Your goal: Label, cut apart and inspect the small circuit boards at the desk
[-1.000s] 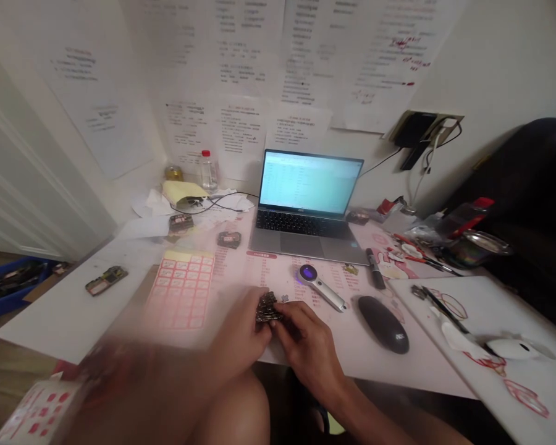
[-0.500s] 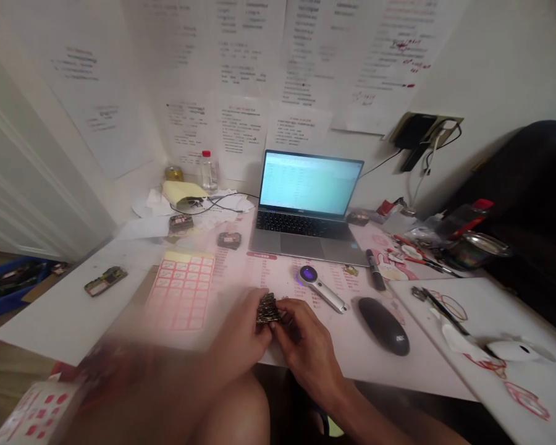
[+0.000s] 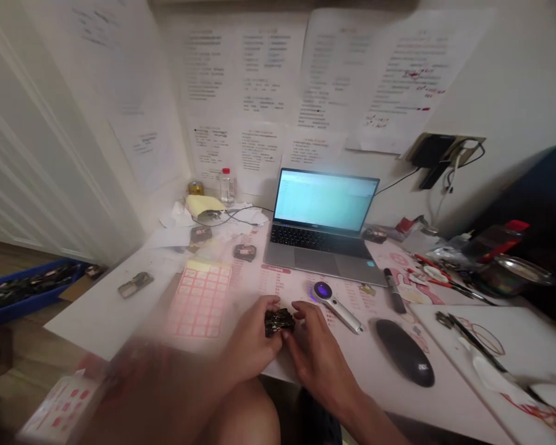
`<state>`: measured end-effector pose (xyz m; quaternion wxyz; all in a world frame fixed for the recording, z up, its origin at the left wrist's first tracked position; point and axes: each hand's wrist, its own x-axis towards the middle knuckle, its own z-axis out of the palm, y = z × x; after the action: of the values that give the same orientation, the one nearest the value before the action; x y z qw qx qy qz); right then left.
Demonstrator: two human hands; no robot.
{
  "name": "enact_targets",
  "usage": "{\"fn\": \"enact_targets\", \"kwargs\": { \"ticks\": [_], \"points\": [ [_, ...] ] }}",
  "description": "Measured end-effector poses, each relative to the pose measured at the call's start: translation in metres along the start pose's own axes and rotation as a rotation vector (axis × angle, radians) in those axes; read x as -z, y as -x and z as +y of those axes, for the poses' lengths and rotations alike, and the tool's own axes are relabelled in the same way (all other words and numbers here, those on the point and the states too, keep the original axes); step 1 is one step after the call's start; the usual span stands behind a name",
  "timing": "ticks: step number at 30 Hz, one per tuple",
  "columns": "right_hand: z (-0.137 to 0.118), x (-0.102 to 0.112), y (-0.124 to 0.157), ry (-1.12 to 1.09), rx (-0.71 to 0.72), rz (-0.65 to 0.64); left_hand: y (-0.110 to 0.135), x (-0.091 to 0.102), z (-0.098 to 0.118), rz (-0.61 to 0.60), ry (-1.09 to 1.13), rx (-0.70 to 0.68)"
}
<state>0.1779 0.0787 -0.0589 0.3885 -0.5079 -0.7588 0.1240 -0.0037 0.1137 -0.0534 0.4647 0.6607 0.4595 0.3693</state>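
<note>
- While the person's left hand (image 3: 254, 339) grasps a dark, glossy stack of thin pieces (image 3: 279, 322) between thumb and fingers, the stack sits in front of the laptop (image 3: 324, 262), on the person's side of it.
- The right hand (image 3: 323, 353) is half curled at the stack's right edge, thumb and fingers apart; whether it grips the stack, one cannot tell.
- A silver handheld device with a purple-lit round head (image 3: 344, 314) lies in front of the laptop, just beyond the right hand.
- The dark mouse (image 3: 405, 352) rests in front of the laptop and to its right.
- Left of the laptop and nearer the person lies a pink-gridded sheet (image 3: 201, 303).
- A black marker (image 3: 395, 291) lies just beside the laptop's right front corner.
- A small dark part (image 3: 244, 252) lies near the laptop's left side.
- A red-capped clear bottle (image 3: 227, 189) stands farther left, behind the laptop's keyboard.
</note>
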Motion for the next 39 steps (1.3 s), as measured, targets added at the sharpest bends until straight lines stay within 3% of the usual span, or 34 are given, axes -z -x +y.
{"fn": "enact_targets", "kwargs": {
  "ticks": [5,10,17,24,28,31,36,39],
  "points": [
    [-0.018,0.025,-0.008,0.291,0.362,-0.249,-0.002,0.012,0.019,-0.104,0.373,0.3],
    [-0.027,0.037,-0.015,0.505,0.415,-0.469,0.0,0.014,0.029,-0.202,0.3,0.49],
    [-0.015,0.05,-0.018,0.404,0.383,-0.456,-0.014,0.008,0.043,-0.244,0.29,0.547],
    [-0.007,0.073,-0.033,0.201,0.191,-0.48,-0.033,0.005,0.058,-0.321,0.265,0.549],
    [-0.003,0.097,-0.05,0.148,0.06,-0.511,-0.051,0.004,0.063,-0.435,0.414,0.507],
    [0.036,0.132,-0.073,0.149,-0.149,-0.464,-0.068,0.022,0.061,-0.395,0.399,0.397],
    [0.168,0.21,-0.114,0.481,-0.385,-0.207,-0.103,0.094,0.038,-0.042,-0.286,0.194],
    [0.237,0.228,-0.13,0.512,-0.429,-0.153,-0.125,0.132,0.03,0.074,-0.628,0.059]
  ]
}}
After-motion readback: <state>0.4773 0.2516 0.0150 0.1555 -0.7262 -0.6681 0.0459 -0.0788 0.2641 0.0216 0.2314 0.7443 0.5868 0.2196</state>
